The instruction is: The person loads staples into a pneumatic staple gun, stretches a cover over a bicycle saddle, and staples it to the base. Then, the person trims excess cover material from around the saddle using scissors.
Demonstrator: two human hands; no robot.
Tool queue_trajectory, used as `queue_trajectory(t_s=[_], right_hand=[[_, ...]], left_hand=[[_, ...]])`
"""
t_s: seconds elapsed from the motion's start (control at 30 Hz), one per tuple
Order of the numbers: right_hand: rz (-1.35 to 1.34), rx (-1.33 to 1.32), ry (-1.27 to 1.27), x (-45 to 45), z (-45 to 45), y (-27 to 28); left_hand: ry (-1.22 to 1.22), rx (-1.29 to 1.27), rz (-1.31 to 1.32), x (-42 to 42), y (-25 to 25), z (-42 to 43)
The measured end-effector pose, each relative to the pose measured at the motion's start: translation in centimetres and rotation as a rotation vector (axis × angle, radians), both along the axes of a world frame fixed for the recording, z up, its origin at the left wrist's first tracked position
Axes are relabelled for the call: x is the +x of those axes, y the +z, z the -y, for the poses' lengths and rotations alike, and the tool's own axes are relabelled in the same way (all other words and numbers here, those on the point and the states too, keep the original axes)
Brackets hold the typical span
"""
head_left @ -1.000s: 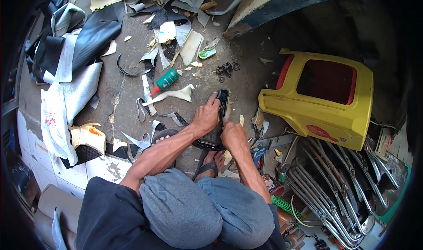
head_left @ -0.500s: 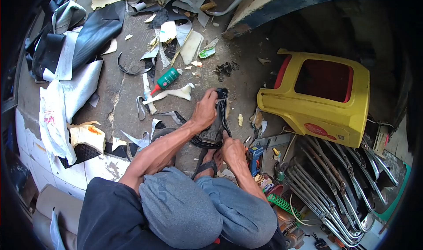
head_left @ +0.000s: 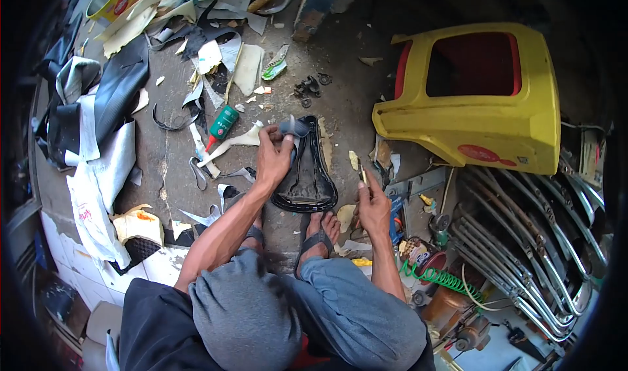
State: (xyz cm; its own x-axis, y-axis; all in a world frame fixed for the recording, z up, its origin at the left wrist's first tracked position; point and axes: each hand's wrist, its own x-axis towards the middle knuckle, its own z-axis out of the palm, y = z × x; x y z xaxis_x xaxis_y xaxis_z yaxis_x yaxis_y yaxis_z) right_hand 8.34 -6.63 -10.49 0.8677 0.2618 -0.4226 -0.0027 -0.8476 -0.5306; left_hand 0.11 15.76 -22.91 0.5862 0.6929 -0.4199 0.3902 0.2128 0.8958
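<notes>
A black saddle-shaped shell (head_left: 306, 181) lies on the floor in front of my feet, its narrow end pointing away from me. Over that narrow end, my left hand (head_left: 275, 156) pinches a small dark grey piece (head_left: 294, 127) between thumb and fingers. Off to the right of the shell, my right hand (head_left: 373, 201) is closed around a thin tool (head_left: 364, 175) with a light-coloured part; what kind of tool it is, I cannot tell. A green bottle (head_left: 224, 123) with a red nozzle lies to the left of my left hand.
Fabric and foam scraps (head_left: 248, 70) cover the floor ahead and to the left. At right stand a yellow plastic body (head_left: 471, 122) and bent metal tubes (head_left: 523, 240). A green coiled hose (head_left: 438, 277) lies near my right knee. Small black parts (head_left: 307, 89) lie beyond the shell.
Both hands have come off the shell, which now rests on the floor. My left hand has lifted with the grey piece, my right hand has moved right with the thin tool, and the view has shifted.
</notes>
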Motion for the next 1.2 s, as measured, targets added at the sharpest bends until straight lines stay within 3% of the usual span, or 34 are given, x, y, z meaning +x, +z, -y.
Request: queue_trajectory(t_s=[0.07, 0.13, 0.2, 0.33, 0.4, 0.43, 0.57, 0.67, 0.77, 0.9, 1.0, 1.1, 1.2], right_hand=[[0.024, -0.129, 0.007, 0.7, 1.8, -1.0], [0.211, -0.279, 0.040, 1.3, 3.8, -3.0], [0.137, -0.371, -0.029, 1.6, 4.7, -3.3], [0.422, -0.563, 0.093, 0.7, 6.4, -4.7], [0.459, -0.129, 0.172, 0.6, 6.2, -5.4], [0.088, -0.036, 0.033, 0.3, 4.3, -3.9], [-0.208, 0.178, 0.067, -1.8, 3.1, -8.4], [-0.263, 0.251, -0.014, -3.0, 2.9, -9.1], [-0.463, 0.518, -0.210, -4.0, 1.7, -7.2], [-0.474, 0.408, -0.169, -3.7, 1.3, -6.4], [-0.405, 0.409, -0.270, -3.7, 0.9, -5.3], [-0.159, 0.161, -0.098, -3.2, 0.6, -4.3], [-0.286, 0.168, -0.044, -3.2, 1.9, -3.5]], left_hand=[[-0.092, -0.024, -0.144, -0.7, 2.1, 0.6], [-0.129, -0.046, -0.124, -1.3, 1.4, 1.1], [-0.296, -0.029, -0.195, -1.6, 1.1, 1.1], [-0.411, 0.030, -0.279, -0.9, 3.0, 0.4], [-0.421, 0.040, -0.294, -0.2, 3.7, 0.4], [-0.427, 0.048, -0.306, 0.0, 3.8, 0.5], [-0.369, -0.119, -0.130, 0.0, 3.4, 1.4], [-0.576, -0.213, -0.027, -0.6, 4.7, -0.3], [-0.783, -0.420, 0.112, 0.0, 6.3, -1.5], [-0.706, -0.692, 0.019, 1.4, 7.5, -1.9], [-0.688, -0.702, 0.046, 1.4, 8.0, -1.6], [-0.736, -0.608, -0.004, 1.0, 7.7, -0.6], [-0.705, -0.697, -0.030, 0.6, 9.9, -1.0]])
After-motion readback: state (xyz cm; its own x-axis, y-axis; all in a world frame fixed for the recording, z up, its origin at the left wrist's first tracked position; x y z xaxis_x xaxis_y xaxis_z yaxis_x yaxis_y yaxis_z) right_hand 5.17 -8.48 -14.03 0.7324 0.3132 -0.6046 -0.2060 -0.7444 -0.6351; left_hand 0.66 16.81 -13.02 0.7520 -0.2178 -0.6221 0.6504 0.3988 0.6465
